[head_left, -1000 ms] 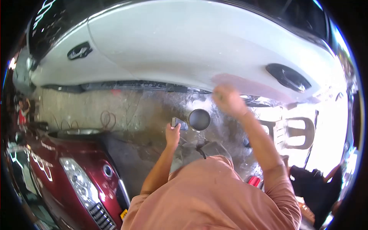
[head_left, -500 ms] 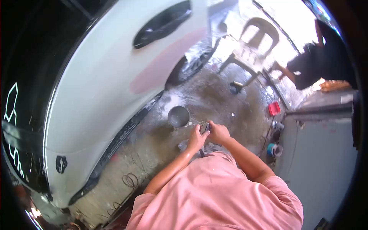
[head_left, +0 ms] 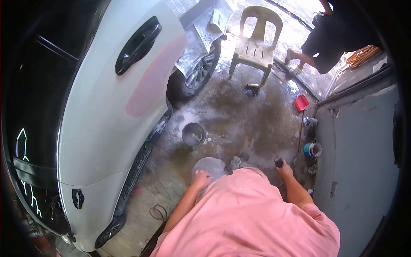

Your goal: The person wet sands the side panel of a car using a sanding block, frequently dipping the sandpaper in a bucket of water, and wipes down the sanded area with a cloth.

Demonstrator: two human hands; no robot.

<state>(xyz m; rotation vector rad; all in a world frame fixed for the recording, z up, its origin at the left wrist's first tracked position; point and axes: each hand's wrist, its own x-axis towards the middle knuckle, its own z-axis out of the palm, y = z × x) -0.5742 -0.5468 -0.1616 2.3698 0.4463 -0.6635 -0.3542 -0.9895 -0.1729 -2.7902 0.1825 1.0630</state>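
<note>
My right hand (head_left: 285, 170) is closed around a small dark block (head_left: 278, 161), out to the right of my body; its exact kind is hard to make out. My left hand (head_left: 201, 178) rests on my grey-clothed leg (head_left: 210, 165) with its fingers lying over the cloth, and I see nothing held in it. To the left stands a pale car (head_left: 98, 128) with a pinkish patch (head_left: 150, 85) on its side, behind a dark door handle (head_left: 138, 45). A round bucket (head_left: 193, 134) sits on the floor ahead of my left hand.
A plastic chair (head_left: 255, 52) stands ahead, beyond the car's wheel (head_left: 201, 73). Along the right lie a red tray (head_left: 301, 103) and a blue can (head_left: 312, 150), beside a grey panel (head_left: 355, 162). A person in dark clothes (head_left: 338, 38) is at the upper right.
My hands were together around the block in front of me. They have parted: the right carried the block rightward, and the left moved down-left onto my leg. The view has shifted.
</note>
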